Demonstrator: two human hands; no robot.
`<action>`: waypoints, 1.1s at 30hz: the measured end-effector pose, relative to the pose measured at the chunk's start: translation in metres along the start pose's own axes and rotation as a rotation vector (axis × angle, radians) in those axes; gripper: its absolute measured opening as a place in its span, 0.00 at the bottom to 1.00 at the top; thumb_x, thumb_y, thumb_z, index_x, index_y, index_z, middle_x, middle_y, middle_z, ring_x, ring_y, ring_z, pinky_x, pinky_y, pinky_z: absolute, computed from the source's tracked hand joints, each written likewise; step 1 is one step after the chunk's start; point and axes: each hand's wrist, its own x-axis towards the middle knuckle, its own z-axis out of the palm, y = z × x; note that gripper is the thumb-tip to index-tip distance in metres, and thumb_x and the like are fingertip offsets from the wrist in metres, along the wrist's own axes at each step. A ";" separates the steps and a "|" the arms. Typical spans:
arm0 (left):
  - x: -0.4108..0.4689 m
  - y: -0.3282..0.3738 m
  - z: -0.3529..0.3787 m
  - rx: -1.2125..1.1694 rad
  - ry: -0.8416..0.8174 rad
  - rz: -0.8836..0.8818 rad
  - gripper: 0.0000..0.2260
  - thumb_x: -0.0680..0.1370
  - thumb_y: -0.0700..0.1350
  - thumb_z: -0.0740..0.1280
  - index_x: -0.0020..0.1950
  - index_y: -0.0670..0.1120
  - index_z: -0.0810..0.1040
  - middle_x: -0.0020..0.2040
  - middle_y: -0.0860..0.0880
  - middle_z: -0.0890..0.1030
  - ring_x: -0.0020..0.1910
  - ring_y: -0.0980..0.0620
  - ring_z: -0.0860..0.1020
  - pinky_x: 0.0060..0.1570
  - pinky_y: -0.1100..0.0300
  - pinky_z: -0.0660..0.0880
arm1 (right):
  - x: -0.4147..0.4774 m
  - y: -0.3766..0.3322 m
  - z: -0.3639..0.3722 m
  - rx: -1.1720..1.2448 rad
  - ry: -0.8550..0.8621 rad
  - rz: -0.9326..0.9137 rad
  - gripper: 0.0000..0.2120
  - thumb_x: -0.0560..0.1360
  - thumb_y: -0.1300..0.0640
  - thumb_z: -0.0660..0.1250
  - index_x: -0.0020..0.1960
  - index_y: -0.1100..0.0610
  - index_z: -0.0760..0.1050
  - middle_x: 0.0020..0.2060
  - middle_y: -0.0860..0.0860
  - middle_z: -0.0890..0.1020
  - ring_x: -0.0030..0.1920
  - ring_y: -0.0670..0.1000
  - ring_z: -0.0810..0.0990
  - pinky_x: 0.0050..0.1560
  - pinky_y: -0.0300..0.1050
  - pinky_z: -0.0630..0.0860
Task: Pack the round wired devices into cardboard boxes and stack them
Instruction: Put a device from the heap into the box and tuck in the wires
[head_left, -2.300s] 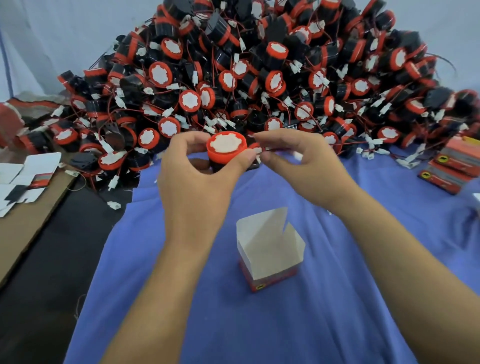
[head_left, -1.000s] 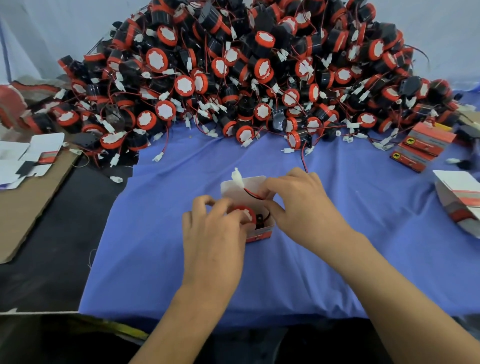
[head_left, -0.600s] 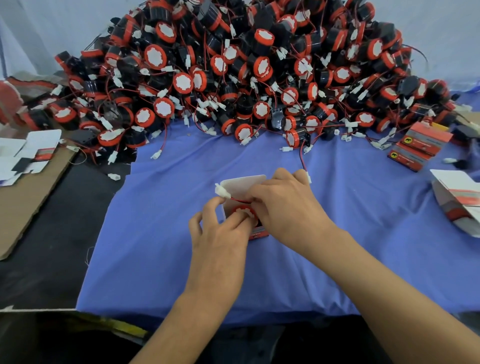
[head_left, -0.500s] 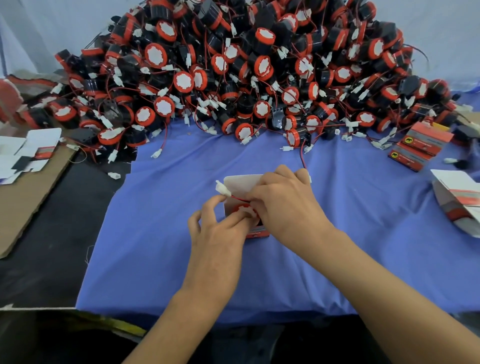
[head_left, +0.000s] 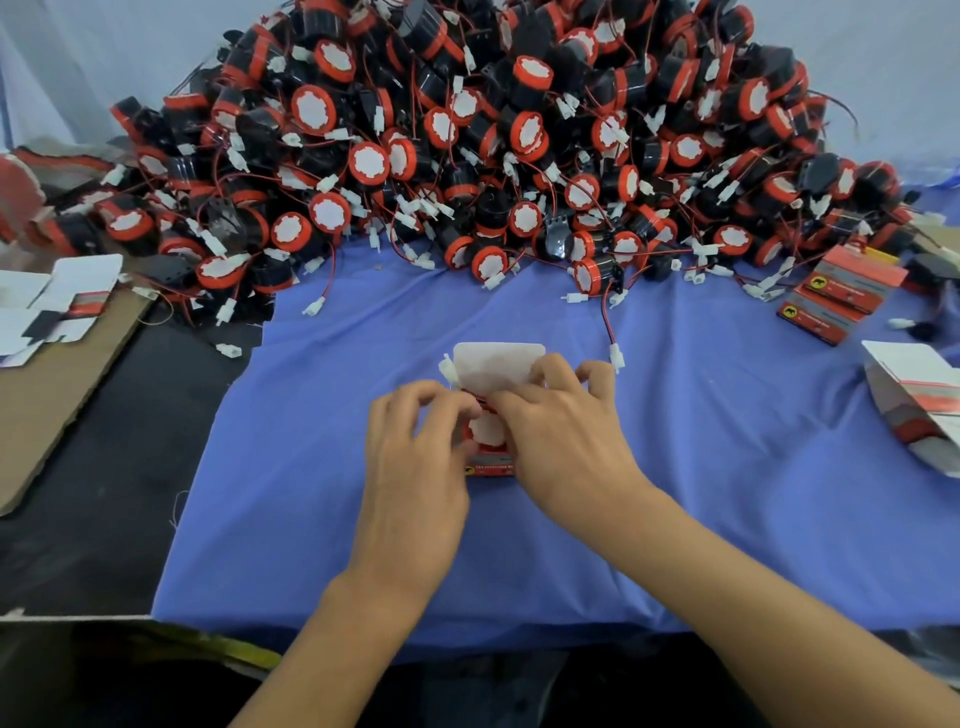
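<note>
your left hand (head_left: 415, 457) and right hand (head_left: 563, 441) curl round the cardboard box (head_left: 497, 364), one on each side; the round device (head_left: 487, 432) sits inside it, between them.

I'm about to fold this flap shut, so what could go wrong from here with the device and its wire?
The white connector pokes out beside the open flap; closing now could pinch its wire or leave it outside the box. A stray connector from the pile lies close to the right hand and might snag as the box is lifted.
</note>
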 end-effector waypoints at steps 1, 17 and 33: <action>0.002 -0.001 -0.001 -0.038 0.000 -0.013 0.25 0.71 0.28 0.73 0.63 0.50 0.77 0.62 0.54 0.73 0.62 0.52 0.68 0.62 0.67 0.66 | -0.001 0.001 0.000 0.000 0.006 -0.022 0.10 0.75 0.56 0.61 0.52 0.45 0.78 0.45 0.41 0.83 0.60 0.49 0.73 0.58 0.50 0.54; 0.015 -0.001 0.001 -0.189 -0.077 -0.077 0.28 0.79 0.30 0.63 0.76 0.52 0.69 0.61 0.58 0.75 0.63 0.58 0.72 0.64 0.74 0.65 | 0.005 0.012 0.003 0.082 -0.081 -0.127 0.21 0.74 0.59 0.63 0.66 0.47 0.74 0.48 0.45 0.78 0.46 0.51 0.80 0.64 0.53 0.62; 0.024 0.005 -0.019 0.326 -0.280 0.180 0.09 0.79 0.40 0.68 0.56 0.50 0.73 0.53 0.58 0.82 0.68 0.47 0.69 0.56 0.52 0.71 | 0.001 0.018 0.000 0.181 -0.119 -0.157 0.14 0.81 0.56 0.57 0.63 0.54 0.75 0.52 0.48 0.81 0.51 0.54 0.81 0.74 0.51 0.65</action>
